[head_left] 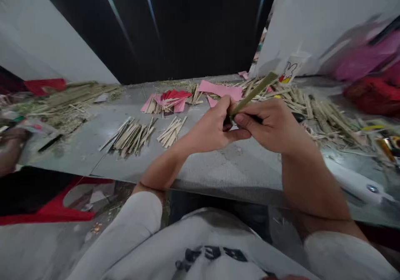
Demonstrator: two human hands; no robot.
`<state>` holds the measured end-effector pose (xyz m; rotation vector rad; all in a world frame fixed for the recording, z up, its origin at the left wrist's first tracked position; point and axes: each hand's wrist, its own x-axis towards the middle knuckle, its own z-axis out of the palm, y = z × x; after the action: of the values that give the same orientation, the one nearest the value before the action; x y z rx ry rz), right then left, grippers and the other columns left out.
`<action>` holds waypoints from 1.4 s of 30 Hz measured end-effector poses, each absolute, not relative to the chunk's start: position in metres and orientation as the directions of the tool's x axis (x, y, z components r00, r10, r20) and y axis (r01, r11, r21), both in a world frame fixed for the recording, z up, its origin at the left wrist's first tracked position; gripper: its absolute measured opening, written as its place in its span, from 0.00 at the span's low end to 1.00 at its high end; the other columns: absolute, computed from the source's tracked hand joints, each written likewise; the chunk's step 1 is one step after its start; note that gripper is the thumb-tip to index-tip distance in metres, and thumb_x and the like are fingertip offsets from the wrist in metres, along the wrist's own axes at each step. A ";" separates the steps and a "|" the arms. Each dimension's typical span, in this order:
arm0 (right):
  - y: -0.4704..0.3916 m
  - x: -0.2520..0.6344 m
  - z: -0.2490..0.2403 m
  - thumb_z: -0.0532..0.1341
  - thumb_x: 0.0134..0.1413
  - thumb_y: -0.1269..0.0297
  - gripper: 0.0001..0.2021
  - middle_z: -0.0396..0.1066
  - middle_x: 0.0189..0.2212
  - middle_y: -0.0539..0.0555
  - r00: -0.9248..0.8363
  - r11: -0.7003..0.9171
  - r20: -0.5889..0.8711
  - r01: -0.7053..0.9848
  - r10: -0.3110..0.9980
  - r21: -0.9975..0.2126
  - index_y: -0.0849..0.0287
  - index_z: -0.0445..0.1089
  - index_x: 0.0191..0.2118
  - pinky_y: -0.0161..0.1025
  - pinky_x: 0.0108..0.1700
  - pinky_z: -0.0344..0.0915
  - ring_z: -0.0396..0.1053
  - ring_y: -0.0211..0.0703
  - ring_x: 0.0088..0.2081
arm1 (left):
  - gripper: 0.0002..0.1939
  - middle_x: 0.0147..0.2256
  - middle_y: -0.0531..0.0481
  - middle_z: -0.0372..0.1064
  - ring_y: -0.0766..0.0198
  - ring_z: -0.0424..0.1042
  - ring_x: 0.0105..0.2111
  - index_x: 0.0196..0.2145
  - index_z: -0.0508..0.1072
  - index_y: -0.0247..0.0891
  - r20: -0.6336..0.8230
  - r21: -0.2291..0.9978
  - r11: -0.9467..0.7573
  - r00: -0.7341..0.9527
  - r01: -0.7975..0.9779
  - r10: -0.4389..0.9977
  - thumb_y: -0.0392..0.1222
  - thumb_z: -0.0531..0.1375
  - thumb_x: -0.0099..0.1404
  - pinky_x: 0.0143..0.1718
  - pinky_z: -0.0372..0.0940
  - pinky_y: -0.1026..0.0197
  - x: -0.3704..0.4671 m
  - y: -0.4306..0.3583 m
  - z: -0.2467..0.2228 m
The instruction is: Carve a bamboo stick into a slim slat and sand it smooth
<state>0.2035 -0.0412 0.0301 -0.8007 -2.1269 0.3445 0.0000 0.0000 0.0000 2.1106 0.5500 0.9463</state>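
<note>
A flat greenish-brown strip [256, 91] slants up to the right from between my two hands, above the middle of the grey table [215, 167]. My left hand [212, 126] is closed round its lower end, beside a small dark thing that I cannot make out. The fingers of my right hand [270, 123] are pinched on the same strip, thumb against its lower part. Left of my hands lie two spread piles of thin pale sticks, a larger one [129, 136] and a smaller one [171, 132]. Behind them are red paper pieces [175, 94] and a pink paper strip [220, 89].
A paper cup [293, 68] stands at the back right, near heaped stalks [328, 113] and pink and red bags [368, 63]. More stalks [71, 96] lie at the left. Another person's hand [11, 146] is at the far left edge.
</note>
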 end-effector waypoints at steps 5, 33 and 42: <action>-0.041 0.204 0.026 0.63 0.71 0.72 0.14 0.67 0.23 0.49 -0.457 0.753 0.600 0.431 0.657 -0.497 0.54 0.68 0.30 0.44 0.31 0.54 0.62 0.42 0.26 | 0.33 0.38 0.54 0.62 0.61 0.63 0.37 0.44 0.57 0.45 0.494 0.669 -0.726 0.634 0.161 0.595 0.70 0.71 0.70 0.38 0.61 0.56 -0.001 0.006 -0.001; -0.051 0.256 0.039 0.68 0.74 0.71 0.13 0.73 0.24 0.50 -0.013 0.675 0.767 0.484 0.642 -0.557 0.56 0.83 0.33 0.41 0.23 0.55 0.65 0.36 0.23 | 0.14 0.28 0.61 0.60 0.73 0.61 0.22 0.46 0.63 0.45 0.468 0.879 -0.440 0.504 -0.184 0.726 0.52 0.63 0.82 0.25 0.57 0.66 -0.002 0.012 0.003; -0.069 0.263 0.047 0.66 0.76 0.68 0.14 0.70 0.25 0.51 -0.026 0.634 0.754 0.561 0.656 -0.532 0.57 0.81 0.33 0.46 0.25 0.53 0.63 0.38 0.25 | 0.18 0.31 0.56 0.78 0.69 0.79 0.28 0.47 0.67 0.43 0.555 0.822 -0.534 0.489 -0.199 0.673 0.57 0.68 0.79 0.28 0.67 0.64 0.002 0.016 0.000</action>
<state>0.2629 -0.0691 0.0467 -1.0062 -1.6901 0.1020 0.0025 0.0161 -0.0001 1.8092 0.3987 1.1810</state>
